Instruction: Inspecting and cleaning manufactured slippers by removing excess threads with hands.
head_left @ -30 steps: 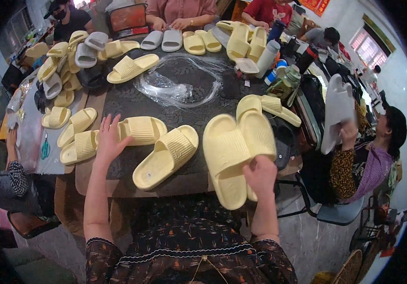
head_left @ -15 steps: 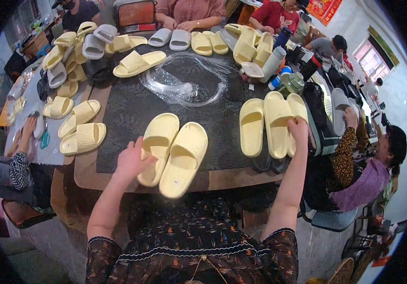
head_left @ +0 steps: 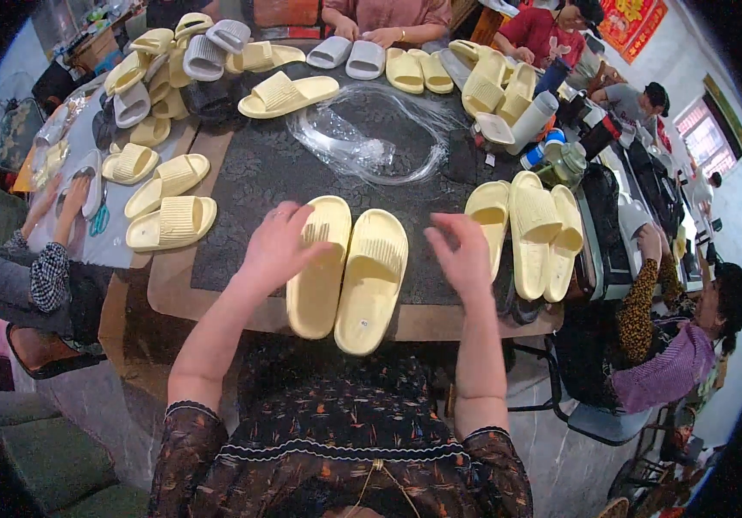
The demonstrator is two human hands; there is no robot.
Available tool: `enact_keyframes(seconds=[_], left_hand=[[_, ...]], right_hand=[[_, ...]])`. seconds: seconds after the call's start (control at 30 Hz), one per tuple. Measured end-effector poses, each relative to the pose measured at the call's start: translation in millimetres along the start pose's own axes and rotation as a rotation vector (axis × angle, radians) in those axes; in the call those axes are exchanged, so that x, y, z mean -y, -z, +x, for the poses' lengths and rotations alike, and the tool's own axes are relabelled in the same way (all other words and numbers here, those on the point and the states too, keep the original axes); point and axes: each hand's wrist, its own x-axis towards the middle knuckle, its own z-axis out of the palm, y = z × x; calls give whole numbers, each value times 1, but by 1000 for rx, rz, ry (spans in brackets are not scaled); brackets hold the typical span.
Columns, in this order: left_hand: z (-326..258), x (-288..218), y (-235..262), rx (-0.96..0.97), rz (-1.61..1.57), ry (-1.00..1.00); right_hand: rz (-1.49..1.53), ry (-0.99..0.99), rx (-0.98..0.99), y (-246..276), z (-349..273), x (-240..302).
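A pair of pale yellow slippers lies side by side in front of me, heel ends at the near table edge. My left hand [head_left: 278,249] is over the outer side of the left slipper [head_left: 312,298], thumb and fingers apart, touching it near the strap. The right slipper [head_left: 367,298] carries a small white sticker at its heel. My right hand [head_left: 464,255] hovers between this pair and other yellow slippers [head_left: 533,220] on the right, its fingers spread and holding nothing.
A coil of clear plastic strands [head_left: 371,142] lies on the dark mat [head_left: 233,207]. Yellow and grey slippers [head_left: 168,82] are heaped at the far left; more line the far side. Bottles [head_left: 533,125] stand at the far right. Co-workers sit around the table, and scissors [head_left: 99,218] lie left.
My right hand has let go of the slippers on the right and moved left toward the middle pair. The pair has been turned straighter. My view has shifted slightly.
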Motion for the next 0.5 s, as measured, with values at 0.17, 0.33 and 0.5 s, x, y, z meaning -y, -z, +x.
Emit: enact_keyframes(seconds=[0.17,0.33,0.5], left_hand=[[72,11,-50,46,-70,-251],[94,15,-89,259,-43,-122],[82,3,-102,162,-292,128]], right_hand=[[-67,122,223,-73,6,11],[-15,77,259,-86,6,11],[74,82,270,-80,1,-1]])
